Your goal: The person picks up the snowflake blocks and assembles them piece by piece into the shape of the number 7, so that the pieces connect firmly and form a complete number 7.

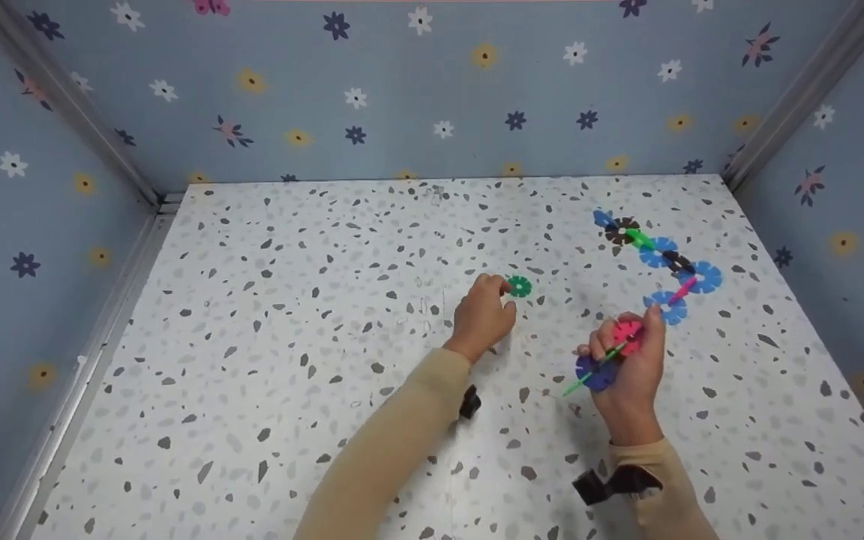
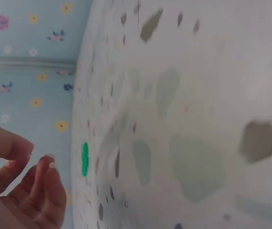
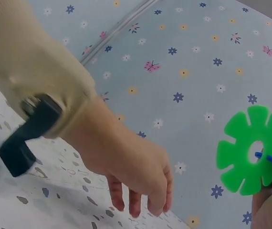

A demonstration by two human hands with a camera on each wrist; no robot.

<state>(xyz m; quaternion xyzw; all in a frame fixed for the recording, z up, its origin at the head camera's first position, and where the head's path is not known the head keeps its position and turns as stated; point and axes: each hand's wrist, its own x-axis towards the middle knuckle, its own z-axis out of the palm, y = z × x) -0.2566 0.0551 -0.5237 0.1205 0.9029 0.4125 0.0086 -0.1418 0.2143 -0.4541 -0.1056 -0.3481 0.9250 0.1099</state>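
A green notched plastic disc [image 1: 520, 286] lies flat on the table; in the left wrist view the green disc [image 2: 85, 159] shows edge-on. My left hand [image 1: 484, 311] is right beside it, fingers loosely bent, with a gap to the disc in the left wrist view. My right hand [image 1: 631, 375] grips one end of a chain of interlocked notched discs. A pink disc [image 1: 628, 337], a dark blue disc [image 1: 597, 373] and an edge-on green disc [image 3: 249, 150] are at that hand. Beyond the fingers run several blue discs [image 1: 700, 277], with black, pink and green ones between.
The speckled white table [image 1: 252, 360] is bounded by flowered blue panels [image 1: 402, 90] at the back and sides. A dark strap mount [image 1: 604, 486] sits on the right wrist, and another mount [image 1: 471, 403] on the left.
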